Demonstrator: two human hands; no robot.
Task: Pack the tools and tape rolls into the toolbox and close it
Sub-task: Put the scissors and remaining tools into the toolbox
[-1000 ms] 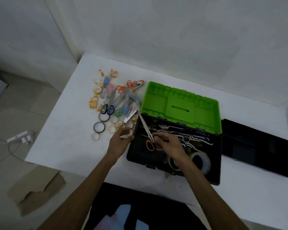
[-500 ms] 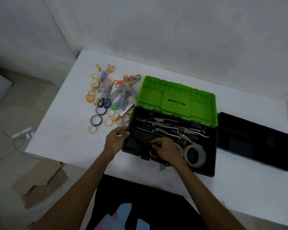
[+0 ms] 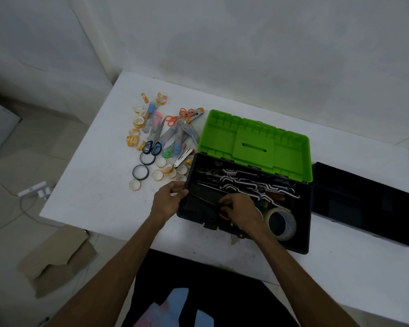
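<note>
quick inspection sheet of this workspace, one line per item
surface: white table, scuffed.
job's things: black toolbox open, green lid raised; pliers and large tape roll inside; scissors and small tape rolls on the table left of it.
clutter: black tray right of the toolbox.
grippers: left hand grips the toolbox wall; right hand holds orange-handled scissors inside.
cables: power adapter with cord on the floor.
surroundings: cardboard on the floor.

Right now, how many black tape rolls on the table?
2 black rolls, left of the toolbox: one beside the blue scissors, one just nearer. The pile may hide more.
</note>
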